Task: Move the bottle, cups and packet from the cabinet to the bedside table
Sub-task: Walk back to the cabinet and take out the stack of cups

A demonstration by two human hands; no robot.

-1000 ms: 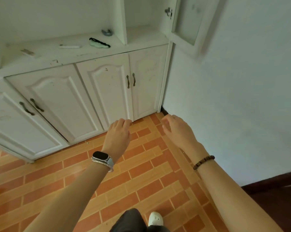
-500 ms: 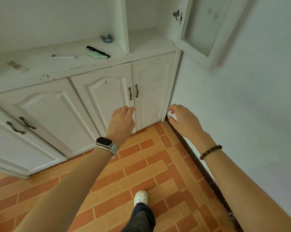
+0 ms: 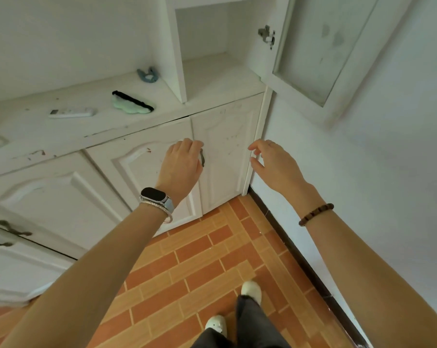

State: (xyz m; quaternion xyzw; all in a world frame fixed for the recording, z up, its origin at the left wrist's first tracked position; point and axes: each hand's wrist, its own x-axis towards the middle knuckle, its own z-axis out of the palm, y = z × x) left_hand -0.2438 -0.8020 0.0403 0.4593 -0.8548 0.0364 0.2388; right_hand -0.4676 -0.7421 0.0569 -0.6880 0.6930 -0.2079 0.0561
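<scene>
No bottle, cup or packet shows in the head view. The white cabinet stands in front of me with its lower doors shut, which hides what is inside. My left hand lies over the handle of the middle lower door, fingers curled down around it. Just right of that hand, the dark handle of the right-hand door peeks out. My right hand hovers open in front of the cabinet's right edge, touching nothing.
An upper glass door hangs open at head height on the right. On the counter lie a white remote, a green pad with a black band and a blue clip. A white wall closes the right side.
I have stepped closer to the cabinet. My left hand rose from above the floor to the middle door's handle, and my right hand rose to the cabinet's right edge.
</scene>
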